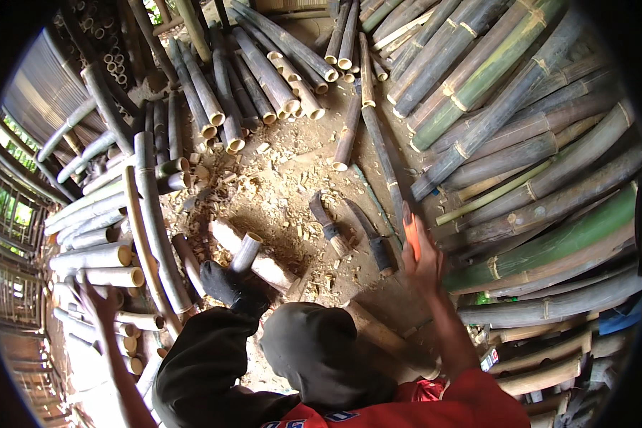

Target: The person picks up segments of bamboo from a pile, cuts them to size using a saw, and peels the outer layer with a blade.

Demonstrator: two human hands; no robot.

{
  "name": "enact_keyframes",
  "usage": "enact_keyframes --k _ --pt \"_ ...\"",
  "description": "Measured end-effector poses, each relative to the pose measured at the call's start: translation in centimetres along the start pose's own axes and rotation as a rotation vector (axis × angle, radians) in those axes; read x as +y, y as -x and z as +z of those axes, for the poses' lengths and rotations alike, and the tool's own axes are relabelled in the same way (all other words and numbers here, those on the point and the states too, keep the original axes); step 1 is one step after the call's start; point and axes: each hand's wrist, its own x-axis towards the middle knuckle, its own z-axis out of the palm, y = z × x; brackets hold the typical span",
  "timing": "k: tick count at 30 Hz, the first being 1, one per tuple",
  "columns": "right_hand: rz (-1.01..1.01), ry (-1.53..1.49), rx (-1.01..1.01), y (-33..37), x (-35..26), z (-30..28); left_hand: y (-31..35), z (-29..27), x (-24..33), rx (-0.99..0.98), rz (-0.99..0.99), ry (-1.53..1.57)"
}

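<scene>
My left hand point(98, 298) reaches out at the left, fingers apart, beside the stacked bamboo poles point(96, 258); whether it touches one I cannot tell. On the right, my right hand point(424, 255) is closed around the orange handle of a handsaw point(412, 234), whose blade is blurred and partly lost against the bamboo behind. Between my arms, a dark-covered foot point(225, 283) rests by a pale wooden block point(272, 274) with a short bamboo piece point(246, 251) leaning on it. Two curved knives with dark-wrapped grips, the nearer knife point(371, 235) and the farther one point(326, 217), lie on the ground.
Wood shavings point(264, 178) cover the dirt floor. Cut bamboo tubes point(264, 71) lie fanned out at the far side. Long thick bamboo poles point(506, 164) are piled on the right. Upright and leaning poles point(153, 214) stand at the left, near a slatted wall point(14, 235).
</scene>
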Motion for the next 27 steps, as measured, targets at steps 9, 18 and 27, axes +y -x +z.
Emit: enact_keyframes --k 9,18,27 --pt "0.049 0.578 -0.392 -12.4 9.5 12.7 42.1 -3.7 -0.8 -0.666 -0.718 0.204" --pt "-0.135 0.202 -0.224 -1.4 4.4 14.4 56.5 -10.9 5.9 -0.766 -0.956 0.305" --pt "0.139 -0.149 -0.707 12.8 3.8 1.1 40.7 -5.6 8.0 -0.522 -0.592 0.612"
